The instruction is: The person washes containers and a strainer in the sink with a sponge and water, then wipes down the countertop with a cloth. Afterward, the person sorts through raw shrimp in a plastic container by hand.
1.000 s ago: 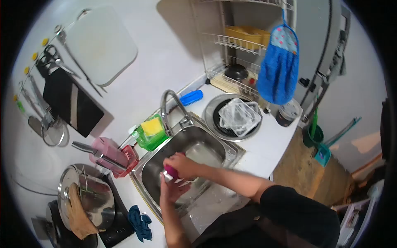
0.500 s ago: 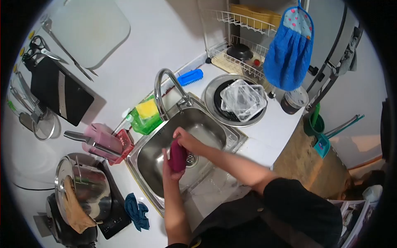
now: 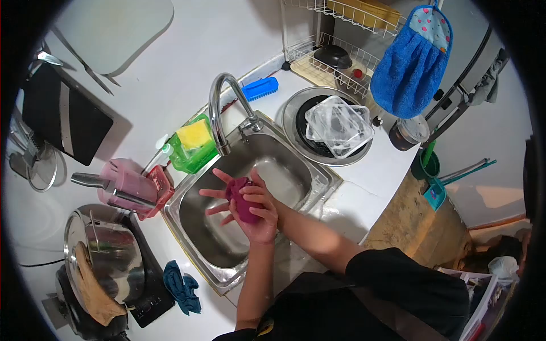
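Above the steel sink (image 3: pixel 296 170) I hold a dark magenta, elongated vegetable (image 3: pixel 245 206) that looks like a sweet potato. My left hand (image 3: pixel 263 224) is closed around it, its fingers curled over the right side. My right hand (image 3: pixel 219 194) passes behind it; spread fingers stick out to the left. The right palm is hidden, so I cannot tell how far it touches the vegetable. A curved tap (image 3: pixel 224 108) stands just beyond my hands; no running water shows.
Behind the sink's left corner are a green detergent bottle (image 3: pixel 196 159), a yellow sponge (image 3: pixel 193 135) and a blue brush (image 3: pixel 260 89). A round metal tray (image 3: pixel 291 133) with clear containers (image 3: pixel 340 128) stands right. A knife holder (image 3: pixel 128 190), steel pot (image 3: pixel 116 256) and blue cloth (image 3: pixel 182 288) are left.
My hands have moved slightly up over the sink with the vegetable. My right hand has gone from gripping its upper end to spread fingers behind it. The view has shifted a little.
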The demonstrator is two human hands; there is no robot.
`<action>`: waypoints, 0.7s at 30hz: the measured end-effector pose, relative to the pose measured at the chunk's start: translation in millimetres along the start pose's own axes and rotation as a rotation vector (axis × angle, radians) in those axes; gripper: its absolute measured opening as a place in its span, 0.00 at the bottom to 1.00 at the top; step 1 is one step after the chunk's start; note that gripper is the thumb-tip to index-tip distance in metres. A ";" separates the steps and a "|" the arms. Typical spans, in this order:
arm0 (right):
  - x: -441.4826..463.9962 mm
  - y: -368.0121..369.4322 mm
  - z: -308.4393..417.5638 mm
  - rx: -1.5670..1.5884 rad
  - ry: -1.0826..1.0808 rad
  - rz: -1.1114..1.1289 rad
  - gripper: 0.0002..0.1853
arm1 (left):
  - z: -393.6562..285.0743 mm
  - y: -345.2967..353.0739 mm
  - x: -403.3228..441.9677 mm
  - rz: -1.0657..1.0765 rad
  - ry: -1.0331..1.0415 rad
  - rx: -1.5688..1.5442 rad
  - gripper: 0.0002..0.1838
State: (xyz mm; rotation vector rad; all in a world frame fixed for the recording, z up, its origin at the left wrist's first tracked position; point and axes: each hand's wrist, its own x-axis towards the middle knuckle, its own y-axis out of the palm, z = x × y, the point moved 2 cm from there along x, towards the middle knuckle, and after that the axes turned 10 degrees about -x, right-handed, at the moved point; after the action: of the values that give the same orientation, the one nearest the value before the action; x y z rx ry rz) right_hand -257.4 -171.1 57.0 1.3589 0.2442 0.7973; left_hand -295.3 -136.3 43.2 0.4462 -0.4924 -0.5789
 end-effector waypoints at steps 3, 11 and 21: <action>9.1 -59.0 -2.9 -0.209 0.068 0.128 0.12 | -13.4 -7.9 -6.7 0.060 -0.148 -0.048 0.10; 25.4 -61.3 29.0 -0.939 0.345 -0.082 0.09 | -58.6 6.6 -24.2 -0.535 -0.031 0.455 0.07; 40.6 -111.8 41.7 -1.714 -0.006 -0.483 0.05 | -93.7 13.6 4.7 -1.154 0.133 1.595 0.12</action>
State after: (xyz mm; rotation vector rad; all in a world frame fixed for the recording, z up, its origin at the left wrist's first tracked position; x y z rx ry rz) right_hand -162.6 -177.8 -25.9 -0.3257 -0.1456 0.3192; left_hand -234.6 -105.0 -22.6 2.3684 -0.4511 -1.1637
